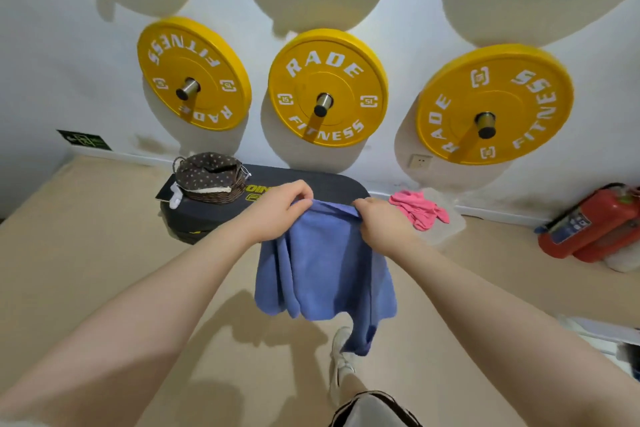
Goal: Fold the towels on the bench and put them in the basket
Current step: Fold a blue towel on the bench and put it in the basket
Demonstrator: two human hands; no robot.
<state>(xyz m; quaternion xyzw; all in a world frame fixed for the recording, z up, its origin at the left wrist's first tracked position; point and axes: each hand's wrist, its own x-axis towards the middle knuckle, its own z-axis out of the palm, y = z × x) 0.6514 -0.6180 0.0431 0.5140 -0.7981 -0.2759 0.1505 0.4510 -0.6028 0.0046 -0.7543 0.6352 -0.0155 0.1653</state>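
We hold the blue towel (322,263) up by its top edge: left hand (277,210) and right hand (379,222) each pinch a corner, cloth hanging in front of the bench (332,184). Wicker basket (207,180) sits on the bench's left end. Pink towel (419,208) lies right of the bench.

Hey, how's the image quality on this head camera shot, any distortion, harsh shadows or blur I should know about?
Head view: wide-angle distortion bends the wall line and stretches both forearms toward the corners; light from above casts long soft shadows under the yellow plates and arm shadows on the floor; the blue towel, left hand and right hand are fairly sharp; the edges look softer, no strong glare.
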